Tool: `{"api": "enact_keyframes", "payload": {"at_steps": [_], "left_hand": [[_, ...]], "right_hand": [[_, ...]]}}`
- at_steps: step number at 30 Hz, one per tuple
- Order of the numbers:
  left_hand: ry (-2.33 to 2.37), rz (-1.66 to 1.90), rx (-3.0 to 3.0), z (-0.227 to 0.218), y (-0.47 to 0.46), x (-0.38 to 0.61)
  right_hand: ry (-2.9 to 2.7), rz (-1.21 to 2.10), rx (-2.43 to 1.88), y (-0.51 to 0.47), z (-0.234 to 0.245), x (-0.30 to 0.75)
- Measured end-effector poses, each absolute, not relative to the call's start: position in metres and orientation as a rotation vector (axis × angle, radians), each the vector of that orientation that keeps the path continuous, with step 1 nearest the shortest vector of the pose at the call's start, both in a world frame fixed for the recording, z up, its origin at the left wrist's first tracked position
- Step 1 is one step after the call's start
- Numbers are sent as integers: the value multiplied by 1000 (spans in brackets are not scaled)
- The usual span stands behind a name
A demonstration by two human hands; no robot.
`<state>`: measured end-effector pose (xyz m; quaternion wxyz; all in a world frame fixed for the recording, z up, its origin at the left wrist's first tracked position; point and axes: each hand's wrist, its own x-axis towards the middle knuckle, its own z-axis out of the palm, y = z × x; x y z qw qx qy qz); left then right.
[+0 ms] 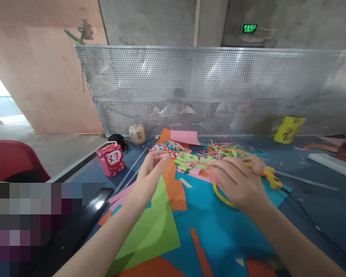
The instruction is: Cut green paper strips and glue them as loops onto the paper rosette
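Note:
My left hand (150,173) is raised over the coloured paper sheets, its fingertips pinched together beside a pile of small cut paper bits (168,147); what it pinches is too small to make out. My right hand (239,181) lies with bent fingers on a pink paper piece with green leaf-shaped cutouts (193,163). A yellow glue gun (272,177) with a black cord (302,211) pokes out from behind that hand. A yellow ring (220,195) shows under its palm. Green (152,227), orange (175,188) and blue (219,231) sheets lie below.
A pink drink carton (111,158) stands at the left, with a pale round jar (137,134) and a dark object (118,139) behind it. A yellow can (288,129) leans against the perforated metal screen (219,88). A white tube (331,163) lies at the right, a red chair (11,159) at the left.

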<state>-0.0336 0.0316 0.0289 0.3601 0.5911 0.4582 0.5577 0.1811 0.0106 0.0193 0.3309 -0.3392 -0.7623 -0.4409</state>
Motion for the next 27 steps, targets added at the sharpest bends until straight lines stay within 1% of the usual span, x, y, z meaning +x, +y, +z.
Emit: {"api": "enact_keyframes", "payload": {"at_steps": [2,4,5,8,13,19,27], "left_hand": [[1186,1285,1351,25,32,-32],[1069,1076,1200,22,29,-29],[1005,1040,1160,21,27,-28],[908,1061,1156,24,18,-24],[900,1035,1093,31,13,-24],[916,926,972,33,13,-24],[868,976,1009,35,13,-25]], "right_hand": [[-1913,-1407,-789,6,23,180],[-1897,-1510,-709,1,25,178],[-1909,-1529,-680,-1,25,177],[-1928,-1539,-659,-3,24,175],[-1934,-1535,-647,-3,25,178],[-1884,-1567,-663,-4,28,178],[-1785,-1506,-651,-2,25,172]]}}
